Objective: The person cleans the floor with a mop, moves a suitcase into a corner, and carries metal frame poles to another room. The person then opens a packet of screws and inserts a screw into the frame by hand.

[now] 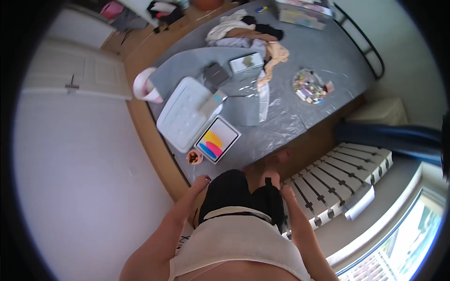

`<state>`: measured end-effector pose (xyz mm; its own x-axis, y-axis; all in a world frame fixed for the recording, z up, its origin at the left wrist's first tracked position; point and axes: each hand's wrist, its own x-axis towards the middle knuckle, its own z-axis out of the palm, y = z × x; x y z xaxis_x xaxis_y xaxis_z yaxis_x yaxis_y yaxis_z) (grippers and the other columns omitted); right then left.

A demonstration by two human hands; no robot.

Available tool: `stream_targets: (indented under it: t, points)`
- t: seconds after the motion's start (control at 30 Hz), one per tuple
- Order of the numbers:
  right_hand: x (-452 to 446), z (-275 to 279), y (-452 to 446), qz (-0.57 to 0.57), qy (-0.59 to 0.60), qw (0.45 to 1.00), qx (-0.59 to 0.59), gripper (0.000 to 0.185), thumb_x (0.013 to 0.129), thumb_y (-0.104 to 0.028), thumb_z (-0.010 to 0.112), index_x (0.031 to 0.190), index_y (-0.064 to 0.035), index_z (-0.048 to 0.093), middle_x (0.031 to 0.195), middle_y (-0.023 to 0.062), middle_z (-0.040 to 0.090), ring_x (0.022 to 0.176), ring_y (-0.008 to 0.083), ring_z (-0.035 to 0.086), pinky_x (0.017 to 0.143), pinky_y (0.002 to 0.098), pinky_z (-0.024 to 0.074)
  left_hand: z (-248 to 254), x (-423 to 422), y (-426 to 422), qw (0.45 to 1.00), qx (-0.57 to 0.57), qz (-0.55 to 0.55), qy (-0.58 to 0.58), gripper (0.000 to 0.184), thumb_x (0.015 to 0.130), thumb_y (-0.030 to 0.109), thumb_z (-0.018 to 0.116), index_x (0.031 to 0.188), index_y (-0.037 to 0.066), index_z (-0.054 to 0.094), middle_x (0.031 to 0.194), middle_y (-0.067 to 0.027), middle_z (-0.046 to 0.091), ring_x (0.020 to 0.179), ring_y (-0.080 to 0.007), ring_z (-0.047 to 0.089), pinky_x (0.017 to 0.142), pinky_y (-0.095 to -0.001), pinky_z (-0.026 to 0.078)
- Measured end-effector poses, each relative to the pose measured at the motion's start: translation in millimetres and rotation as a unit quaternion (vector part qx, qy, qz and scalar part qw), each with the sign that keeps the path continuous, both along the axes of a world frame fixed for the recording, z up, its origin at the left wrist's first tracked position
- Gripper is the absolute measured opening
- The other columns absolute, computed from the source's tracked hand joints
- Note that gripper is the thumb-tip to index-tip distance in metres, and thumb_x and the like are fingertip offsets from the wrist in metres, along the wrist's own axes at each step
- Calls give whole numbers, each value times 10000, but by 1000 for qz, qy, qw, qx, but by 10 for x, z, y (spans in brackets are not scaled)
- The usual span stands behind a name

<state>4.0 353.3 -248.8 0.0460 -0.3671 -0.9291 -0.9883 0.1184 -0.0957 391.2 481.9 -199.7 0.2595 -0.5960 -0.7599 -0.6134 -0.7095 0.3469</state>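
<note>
Left hand point(202, 181): beside the black shorts point(227, 192), finger pose unclear
Right hand point(287, 191): opposite side, finger pose unclear
Cup point(194, 158): on the bed point(286, 124), ahead of left hand
White box point(218, 139): beyond cup

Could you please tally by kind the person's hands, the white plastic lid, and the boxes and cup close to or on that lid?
Hands: 2 (left hand, right hand)
Lids: 1 (white plastic lid)
Boxes: 4 (coloured-shapes box, plant-picture box, dark box, blue-marked box)
Cups: 1 (small cup)
Total: 8
</note>
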Motion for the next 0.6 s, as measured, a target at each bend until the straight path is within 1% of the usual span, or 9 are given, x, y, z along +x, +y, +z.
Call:
stream_targets:
  t: [0.07,0.13,0.17,0.2,0.27,0.4,0.47,0.5,0.6]
  points:
    - [163,-32,135,47,1,999,-20,292,784,-222,473,993,-36,555,1045,181,541,941,347,531,783,412,445,36,157,593,997,67,18,-42,208,725,189,507,849,69,623,833,-171,598,812,-301,569,718,-362,441]
    - [415,26,113,69,-17,995,-70,291,784,-214,462,993,-24,534,1025,187,546,940,349,530,783,427,440,85,189,1159,985,75,153,-39,207,702,168,521,860,84,624,857,-168,599,832,-297,570,740,-352,440]
    - [573,177,58,67,-31,991,-111,243,770,-222,479,864,-21,577,913,201,575,906,343,536,747,423,437,106,163,1391,984,91,148,-50,193,695,138,521,847,86,628,858,-160,603,833,-293,572,739,-353,441]
    - [679,171,-5,101,-37,987,-117,243,770,-222,479,864,-21,577,913,201,575,906,343,536,747,423,437,102,104,1594,982,105,145,-57,184,688,108,521,834,87,631,858,-153,606,834,-289,574,737,-354,442]
    - [848,151,-186,125,-138,978,-98,252,758,-243,516,853,-15,571,862,196,583,852,321,554,728,412,435,59,-82,2006,971,114,207,-43,172,683,90,521,813,91,634,848,-142,610,830,-282,577,726,-352,446]
    - [953,-123,-568,204,-249,941,-101,243,756,-230,515,805,5,551,736,165,580,624,283,580,535,361,465,222,-870,2402,938,147,313,-13,258,676,-13,478,816,122,648,879,-122,611,843,-261,576,739,-325,443]
    - [973,-267,-767,283,-244,922,-97,218,754,-205,500,782,8,539,675,147,564,535,250,558,412,363,432,220,-1220,2486,940,149,307,23,235,691,26,486,831,124,647,899,-129,606,864,-266,571,749,-333,441]
    - [907,-411,-875,306,-247,915,-89,218,754,-205,500,782,8,539,675,147,564,535,250,558,412,363,432,211,-1373,2541,952,150,260,65,215,705,64,495,846,127,645,920,-135,600,885,-272,567,758,-341,440]
    - [797,-571,-1120,359,-209,904,-102,179,759,-180,485,773,-9,537,567,117,509,446,217,500,340,354,377,45,-1740,2621,933,193,293,85,213,722,195,514,879,115,635,951,-147,589,936,-292,545,777,-366,431]
